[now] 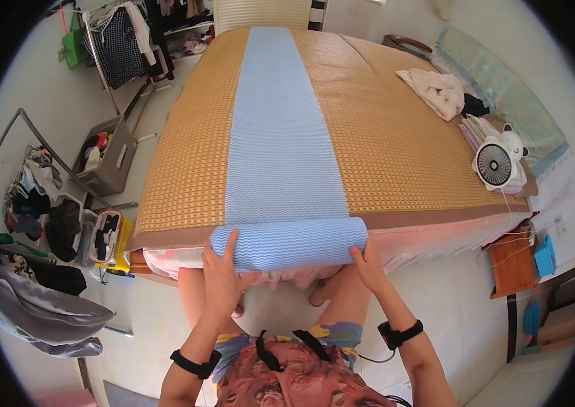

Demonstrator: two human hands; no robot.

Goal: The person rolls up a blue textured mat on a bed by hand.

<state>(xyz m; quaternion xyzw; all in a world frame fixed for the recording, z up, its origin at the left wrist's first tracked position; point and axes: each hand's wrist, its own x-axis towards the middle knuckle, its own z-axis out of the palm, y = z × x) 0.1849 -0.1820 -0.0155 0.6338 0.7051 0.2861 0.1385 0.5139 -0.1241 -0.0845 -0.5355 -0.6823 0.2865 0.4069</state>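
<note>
A thick roll of blue wavy-patterned sheet lies crosswise at the near edge of the bed, in front of my knees. From it a long flat strip of the same blue sheet runs away over the woven sleeping mat to the far end. My left hand grips the roll's left end, thumb on top. At the opposite end, my right hand holds the roll with its thumb against the near side; its other fingers are largely hidden behind the roll.
A bear-shaped fan stands on folded cloths at the bed's right side, near a crumpled pale garment. Left of the bed are a grey storage bin, a yellow basket and clothes racks. A wooden stool stands right.
</note>
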